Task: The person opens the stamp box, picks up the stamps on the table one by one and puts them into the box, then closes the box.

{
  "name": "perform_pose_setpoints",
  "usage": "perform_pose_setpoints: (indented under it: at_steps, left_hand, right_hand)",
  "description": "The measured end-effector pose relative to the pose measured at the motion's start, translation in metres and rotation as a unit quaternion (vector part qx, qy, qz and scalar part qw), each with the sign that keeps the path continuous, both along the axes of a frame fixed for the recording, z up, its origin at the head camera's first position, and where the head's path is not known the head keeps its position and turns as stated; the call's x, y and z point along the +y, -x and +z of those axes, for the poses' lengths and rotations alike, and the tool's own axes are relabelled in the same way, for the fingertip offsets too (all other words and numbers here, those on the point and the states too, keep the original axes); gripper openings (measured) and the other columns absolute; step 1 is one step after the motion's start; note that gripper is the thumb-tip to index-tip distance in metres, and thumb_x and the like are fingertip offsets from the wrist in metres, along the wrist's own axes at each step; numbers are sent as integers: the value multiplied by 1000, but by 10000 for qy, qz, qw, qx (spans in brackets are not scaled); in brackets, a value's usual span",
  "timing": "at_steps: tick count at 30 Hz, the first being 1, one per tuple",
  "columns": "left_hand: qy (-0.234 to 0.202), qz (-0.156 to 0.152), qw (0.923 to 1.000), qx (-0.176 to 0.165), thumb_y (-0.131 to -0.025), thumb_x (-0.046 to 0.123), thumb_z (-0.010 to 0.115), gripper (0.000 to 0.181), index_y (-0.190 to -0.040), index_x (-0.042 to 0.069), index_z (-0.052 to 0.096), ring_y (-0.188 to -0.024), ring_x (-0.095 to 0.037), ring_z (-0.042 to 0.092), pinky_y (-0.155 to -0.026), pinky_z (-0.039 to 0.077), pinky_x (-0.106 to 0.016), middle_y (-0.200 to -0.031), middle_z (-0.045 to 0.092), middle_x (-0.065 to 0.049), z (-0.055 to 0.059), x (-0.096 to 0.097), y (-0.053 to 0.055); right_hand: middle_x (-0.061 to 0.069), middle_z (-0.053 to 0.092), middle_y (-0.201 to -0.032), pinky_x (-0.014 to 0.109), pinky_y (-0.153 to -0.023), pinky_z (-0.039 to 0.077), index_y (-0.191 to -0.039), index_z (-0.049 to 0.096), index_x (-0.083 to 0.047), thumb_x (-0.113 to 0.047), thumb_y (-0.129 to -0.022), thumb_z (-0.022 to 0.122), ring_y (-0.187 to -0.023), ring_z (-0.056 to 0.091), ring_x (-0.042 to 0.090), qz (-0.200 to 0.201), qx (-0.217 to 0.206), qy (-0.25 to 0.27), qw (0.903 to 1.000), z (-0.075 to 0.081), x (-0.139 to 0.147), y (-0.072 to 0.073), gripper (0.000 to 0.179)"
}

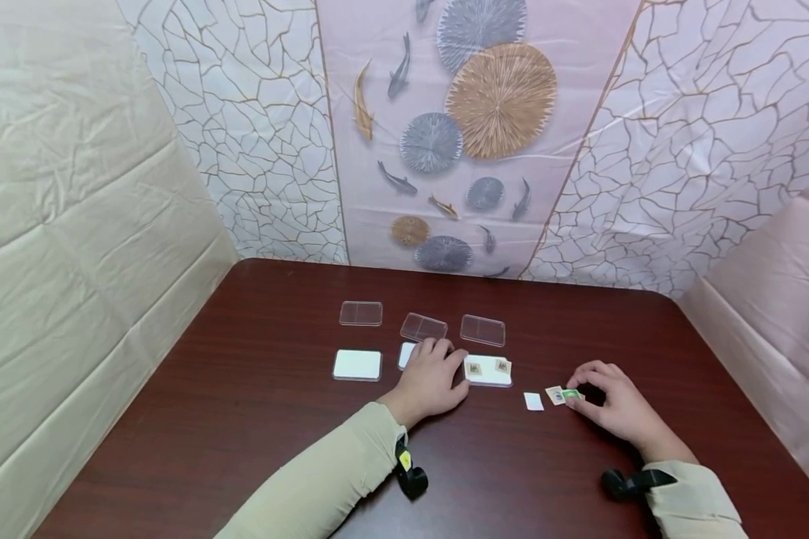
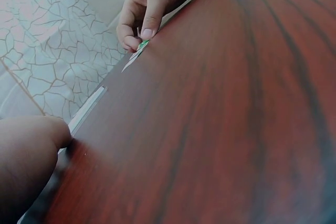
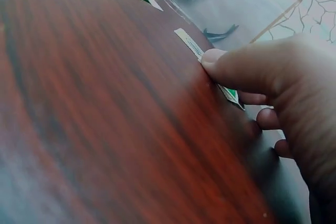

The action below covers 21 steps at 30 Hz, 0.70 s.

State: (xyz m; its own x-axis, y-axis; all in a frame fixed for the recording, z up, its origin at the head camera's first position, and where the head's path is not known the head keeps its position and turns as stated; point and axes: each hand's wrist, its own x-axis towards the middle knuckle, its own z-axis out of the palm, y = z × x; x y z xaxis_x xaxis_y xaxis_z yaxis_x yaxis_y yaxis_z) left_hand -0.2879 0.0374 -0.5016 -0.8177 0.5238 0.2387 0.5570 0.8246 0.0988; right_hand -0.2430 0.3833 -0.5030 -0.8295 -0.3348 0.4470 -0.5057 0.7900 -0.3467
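Note:
My right hand (image 1: 613, 404) pinches a small green stamp-like paper (image 1: 570, 394) between thumb and fingers, low over the table. Beside it lie a cream printed stamp (image 1: 554, 395) and a white paper square (image 1: 533, 402). My left hand (image 1: 434, 379) lies over the middle white-based case (image 1: 407, 355), covering most of it, its thumb close to the right white-based case (image 1: 487, 379). Two brown printed stamps, one on the left (image 1: 474, 369) and one on the right (image 1: 503, 366), lie on that right case. In the left wrist view only part of the left hand (image 2: 29, 163) shows.
Another white-based case (image 1: 357, 364) sits at the left. Behind the cases lie clear plastic lids on the left (image 1: 360, 314), in the middle (image 1: 424, 327) and on the right (image 1: 482, 330). The dark wooden table (image 1: 256, 419) ends at a patterned cloth backdrop (image 1: 270, 135).

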Motion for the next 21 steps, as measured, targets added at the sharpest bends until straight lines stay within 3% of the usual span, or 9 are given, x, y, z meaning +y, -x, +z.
perform_pose_setpoints:
  at_steps: [6, 12, 15, 21]
  left_hand:
    - [-218, -29, 9997, 73, -96, 45, 55, 50, -140, 20, 58, -126, -26, 47, -112, 33, -46, -131, 57, -4, 0, -1, 0]
    - [-392, -158, 9988, 231, -95, 42, 57, 48, -137, 19, 61, -122, -26, 49, -111, 35, -46, -127, 59, -5, 0, -4, 0]
    - [-458, -199, 9983, 304, -95, 41, 57, 45, -134, 19, 62, -120, -25, 50, -109, 37, -45, -124, 60, -4, 0, -7, 0]
    - [-549, -218, 9979, 274, -94, 40, 58, 46, -134, 18, 62, -120, -26, 50, -107, 39, -46, -124, 60, -5, 0, -18, 1]
  right_hand:
    - [-1, 65, -100, 22, -86, 33, -84, 67, -23, -2, -76, 84, -98, 45, 4, -50, -306, 658, 9973, -2, 2, 2, 28]
    - [0, 67, -93, 13, -83, 36, -87, 69, -14, -1, -82, 80, -92, 52, 0, -70, -811, 1448, 9861, 1, 6, 1, 17]
    - [-4, 67, -87, 15, -77, 41, -89, 67, -5, 1, -86, 75, -84, 56, 3, -146, -1111, 2081, 9717, 4, 11, 0, 11]
    - [-7, 64, -88, 17, -70, 47, -107, 63, 7, 1, -96, 63, -80, 57, 3, -226, -1583, 3425, 9258, 5, 19, -1, 12]
